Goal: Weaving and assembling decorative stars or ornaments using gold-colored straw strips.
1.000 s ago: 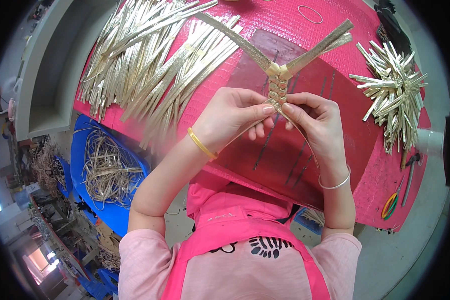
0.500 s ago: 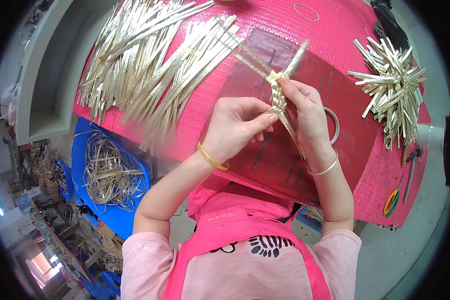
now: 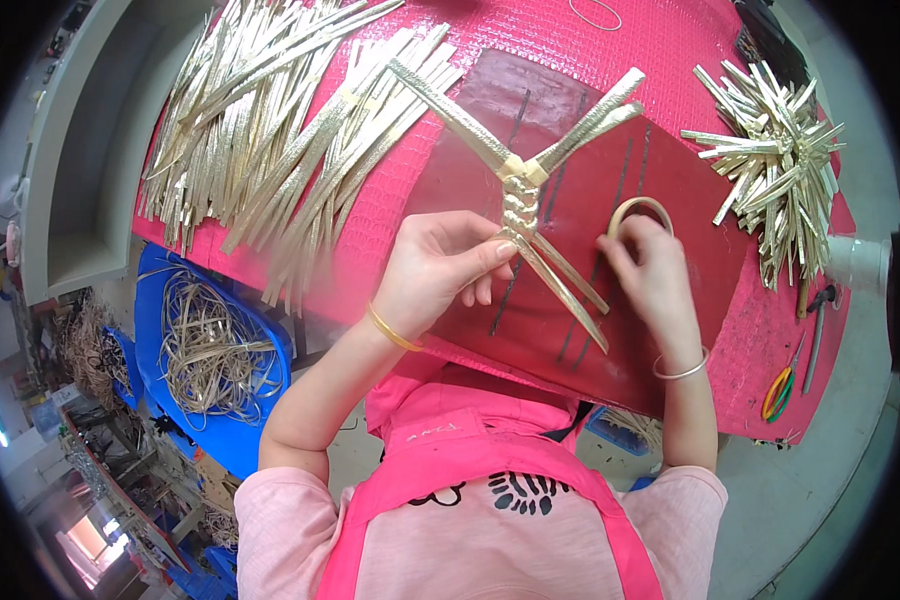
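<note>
My left hand [image 3: 440, 265] pinches the lower end of a braided piece of gold strips [image 3: 520, 203] between thumb and fingers. Two arms of loose strips spread from the braid's top in a V, with pale tape-like bits at their base. Below the pinch, narrow strip ends slant to the lower right. My right hand [image 3: 655, 275] is closed on the near edge of a roll of tape [image 3: 642, 203], just right of the braid. Both hands are over a dark red mat [image 3: 690, 270] marked with black lines.
Gold strips [image 3: 250, 130] lie heaped on the pink table at the left. Finished-looking gold pieces [image 3: 780, 170] are stacked at the right, with scissors [image 3: 778, 395] and a hammer-like tool [image 3: 816, 330] nearer. A blue bin [image 3: 150, 340] of tangled strips stands at lower left.
My right hand has let go of the braid and moved right and down to the tape roll, which now tilts up. My left hand has shifted left with the braid, whose upper strips have spread apart.
</note>
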Demonstrator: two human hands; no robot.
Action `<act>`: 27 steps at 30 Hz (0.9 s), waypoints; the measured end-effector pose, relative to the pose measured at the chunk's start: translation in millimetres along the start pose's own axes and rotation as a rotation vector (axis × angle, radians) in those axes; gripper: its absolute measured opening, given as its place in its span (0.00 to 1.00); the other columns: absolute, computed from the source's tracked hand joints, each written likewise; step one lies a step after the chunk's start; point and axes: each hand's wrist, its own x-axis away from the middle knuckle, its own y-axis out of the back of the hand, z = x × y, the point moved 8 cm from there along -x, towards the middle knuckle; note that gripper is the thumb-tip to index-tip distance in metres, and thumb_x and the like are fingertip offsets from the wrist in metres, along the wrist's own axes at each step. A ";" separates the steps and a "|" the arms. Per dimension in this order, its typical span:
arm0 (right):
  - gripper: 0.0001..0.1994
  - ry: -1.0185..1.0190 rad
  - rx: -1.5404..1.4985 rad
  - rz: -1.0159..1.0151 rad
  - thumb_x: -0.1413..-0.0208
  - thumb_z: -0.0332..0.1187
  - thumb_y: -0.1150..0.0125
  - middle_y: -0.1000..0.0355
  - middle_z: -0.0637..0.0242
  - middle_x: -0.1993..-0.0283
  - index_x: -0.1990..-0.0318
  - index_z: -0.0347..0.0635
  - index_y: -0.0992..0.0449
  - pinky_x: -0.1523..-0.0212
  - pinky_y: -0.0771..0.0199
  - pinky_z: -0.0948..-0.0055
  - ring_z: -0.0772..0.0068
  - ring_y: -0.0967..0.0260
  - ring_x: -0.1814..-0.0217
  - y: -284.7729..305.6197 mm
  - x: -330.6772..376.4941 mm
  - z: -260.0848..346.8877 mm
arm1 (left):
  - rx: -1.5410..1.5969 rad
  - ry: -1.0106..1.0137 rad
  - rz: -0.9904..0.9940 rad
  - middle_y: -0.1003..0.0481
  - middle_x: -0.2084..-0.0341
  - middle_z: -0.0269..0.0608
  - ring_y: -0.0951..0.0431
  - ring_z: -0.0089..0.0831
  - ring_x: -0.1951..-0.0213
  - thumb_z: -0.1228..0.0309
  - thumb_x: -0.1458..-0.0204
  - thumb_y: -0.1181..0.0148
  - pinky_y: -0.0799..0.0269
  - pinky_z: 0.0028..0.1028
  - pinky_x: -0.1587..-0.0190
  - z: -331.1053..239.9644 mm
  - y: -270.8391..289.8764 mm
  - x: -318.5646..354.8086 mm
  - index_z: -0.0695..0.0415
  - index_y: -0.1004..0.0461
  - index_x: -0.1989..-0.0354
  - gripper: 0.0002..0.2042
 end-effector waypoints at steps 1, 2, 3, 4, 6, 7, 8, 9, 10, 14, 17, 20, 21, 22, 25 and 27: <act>0.08 -0.305 -0.346 0.147 0.55 0.31 0.46 0.32 0.58 0.69 0.72 0.34 0.33 0.72 0.34 0.72 0.68 0.32 0.72 -6.8 2.3 -22.5 | 0.021 0.025 0.018 0.30 0.85 0.38 0.33 0.17 0.87 0.73 0.56 0.45 0.41 0.13 0.87 3.0 -2.1 1.0 0.66 0.30 0.73 0.07; 0.07 -0.305 -0.828 0.139 0.54 0.29 0.48 0.33 0.57 0.65 0.68 0.34 0.34 0.70 0.32 0.73 0.69 0.32 0.68 -4.0 1.8 -13.4 | 0.022 0.025 0.016 0.30 0.85 0.38 0.33 0.17 0.87 0.73 0.56 0.45 0.41 0.13 0.87 3.8 -2.5 1.8 0.66 0.30 0.73 0.07; 0.08 -0.294 -1.311 0.124 0.53 0.26 0.50 0.34 0.56 0.60 0.65 0.34 0.35 0.67 0.30 0.74 0.69 0.32 0.65 0.7 1.3 -3.0 | 0.058 0.040 0.058 0.30 0.85 0.37 0.33 0.17 0.86 0.74 0.56 0.45 0.40 0.13 0.86 4.9 -6.7 2.9 0.66 0.30 0.72 0.07; 0.09 -0.266 -1.475 0.137 0.53 0.23 0.52 0.36 0.54 0.58 0.63 0.35 0.38 0.59 0.31 0.70 0.64 0.33 0.59 5.5 1.0 0.1 | 0.093 0.054 0.100 0.29 0.85 0.37 0.32 0.18 0.85 0.74 0.57 0.45 0.40 0.13 0.85 5.8 -10.8 4.3 0.66 0.29 0.72 0.07; 0.09 -0.208 -1.614 0.059 0.54 0.23 0.51 0.36 0.54 0.58 0.63 0.35 0.37 0.58 0.31 0.69 0.64 0.34 0.58 3.1 3.9 4.2 | 0.120 0.066 0.151 0.29 0.81 0.39 0.31 0.19 0.84 0.75 0.57 0.45 0.37 0.14 0.83 8.8 -14.3 5.5 0.66 0.29 0.71 0.07; 0.08 -0.148 -1.749 -0.023 0.55 0.22 0.51 0.36 0.54 0.59 0.64 0.36 0.37 0.56 0.32 0.68 0.64 0.34 0.57 5.5 5.0 7.0 | 0.146 0.077 0.203 0.29 0.77 0.40 0.30 0.20 0.82 0.76 0.57 0.45 0.35 0.15 0.82 9.9 -18.2 6.1 0.66 0.29 0.71 0.07; 0.09 -0.117 -1.818 0.016 0.56 0.21 0.50 0.35 0.54 0.60 0.65 0.37 0.37 0.55 0.34 0.67 0.64 0.35 0.57 3.7 5.9 14.2 | 0.145 0.075 0.203 0.29 0.77 0.40 0.30 0.20 0.82 0.76 0.57 0.45 0.35 0.15 0.82 10.1 -20.3 5.5 0.66 0.29 0.71 0.07; 0.09 -0.118 -1.820 0.023 0.56 0.21 0.50 0.35 0.54 0.60 0.65 0.37 0.37 0.55 0.34 0.67 0.64 0.35 0.57 1.0 8.0 19.0 | 0.157 0.028 0.243 0.31 0.73 0.42 0.29 0.22 0.80 0.77 0.58 0.45 0.33 0.16 0.80 7.7 -27.1 6.4 0.66 0.29 0.71 0.06; 0.09 -0.109 -1.829 -0.009 0.56 0.21 0.50 0.35 0.55 0.60 0.65 0.37 0.37 0.55 0.34 0.67 0.65 0.34 0.58 0.9 10.0 22.8 | 0.168 -0.021 0.283 0.32 0.69 0.44 0.29 0.25 0.78 0.78 0.59 0.45 0.32 0.17 0.79 5.1 -33.3 7.5 0.67 0.29 0.71 0.06; 0.09 -0.105 -1.769 -0.033 0.56 0.23 0.49 0.35 0.56 0.62 0.64 0.35 0.38 0.61 0.32 0.70 0.68 0.33 0.64 -6.8 15.1 42.6 | 0.249 0.026 0.410 0.32 0.67 0.42 0.28 0.24 0.77 0.78 0.58 0.45 0.29 0.19 0.75 8.9 -53.7 7.7 0.66 0.28 0.71 0.06; 0.12 -0.122 -1.679 -0.083 0.56 0.23 0.48 0.34 0.56 0.64 0.62 0.33 0.39 0.65 0.32 0.74 0.71 0.34 0.66 -11.9 14.7 45.9 | 0.191 0.024 0.372 0.29 0.74 0.41 0.28 0.24 0.79 0.78 0.58 0.45 0.29 0.19 0.76 7.1 -49.0 4.8 0.65 0.28 0.71 0.05; 0.13 0.363 -0.833 -0.299 0.57 0.20 0.50 0.33 0.61 0.65 0.61 0.32 0.38 0.70 0.33 0.81 0.78 0.35 0.69 12.1 21.5 61.7 | 0.106 -0.030 0.365 0.28 0.78 0.39 0.29 0.22 0.81 0.78 0.58 0.46 0.32 0.17 0.80 -1.4 -39.3 8.8 0.64 0.28 0.71 0.05; 0.11 0.206 -0.856 -0.116 0.58 0.22 0.48 0.32 0.63 0.67 0.64 0.33 0.34 0.71 0.34 0.83 0.82 0.35 0.71 -1.3 20.4 59.4 | 0.027 -0.049 0.370 0.28 0.77 0.39 0.29 0.21 0.82 0.78 0.58 0.46 0.34 0.16 0.81 -2.9 -37.0 10.0 0.64 0.28 0.71 0.05; 0.09 0.147 -0.847 0.020 0.58 0.23 0.47 0.32 0.65 0.70 0.66 0.33 0.32 0.72 0.35 0.83 0.84 0.37 0.72 -12.2 12.9 57.3 | 0.010 -0.065 0.350 0.28 0.79 0.38 0.29 0.19 0.83 0.77 0.58 0.45 0.36 0.15 0.83 -3.6 -34.7 10.3 0.64 0.28 0.71 0.05; 0.05 -0.104 -0.773 0.210 0.58 0.26 0.45 0.32 0.68 0.77 0.73 0.33 0.30 0.77 0.40 0.83 0.86 0.40 0.75 -26.4 9.4 41.6 | -0.004 -0.038 0.180 0.29 0.81 0.37 0.30 0.19 0.84 0.77 0.57 0.46 0.36 0.14 0.83 -1.7 -23.7 9.8 0.64 0.28 0.71 0.06; 0.05 -0.003 -0.674 0.034 0.55 0.27 0.46 0.33 0.70 0.79 0.76 0.34 0.31 0.79 0.43 0.85 0.87 0.42 0.79 4.3 1.5 46.1 | -0.008 -0.105 0.059 0.29 0.83 0.36 0.31 0.18 0.85 0.76 0.56 0.46 0.38 0.13 0.84 -3.2 -12.6 6.7 0.65 0.28 0.70 0.06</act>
